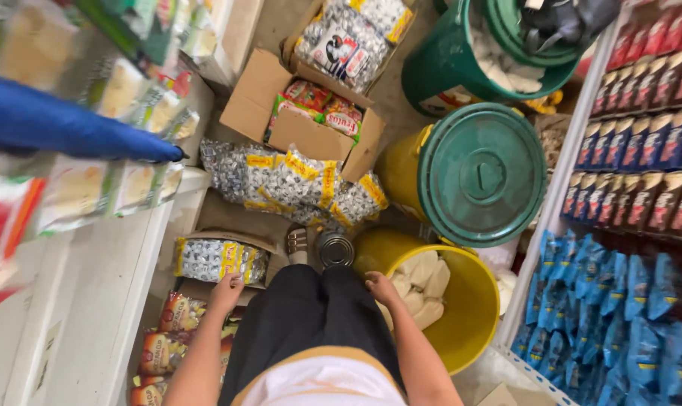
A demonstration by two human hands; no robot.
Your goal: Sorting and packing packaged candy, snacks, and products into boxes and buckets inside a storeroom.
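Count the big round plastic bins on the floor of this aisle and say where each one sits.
3. An open yellow bin by the right hand, a yellow bin with a green lid behind it, and a green bin farthest back. Others may be hidden beyond the frame.

Open bucket [472, 301] right of the hands [226, 289], lidded bucket [482, 174] behind it.

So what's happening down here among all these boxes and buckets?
A person stands in a narrow shop aisle, looking down. The left hand hangs empty above a box of wrapped sweets; the right hand hangs empty by the rim of an open yellow bucket. A tin can sits on the floor ahead.
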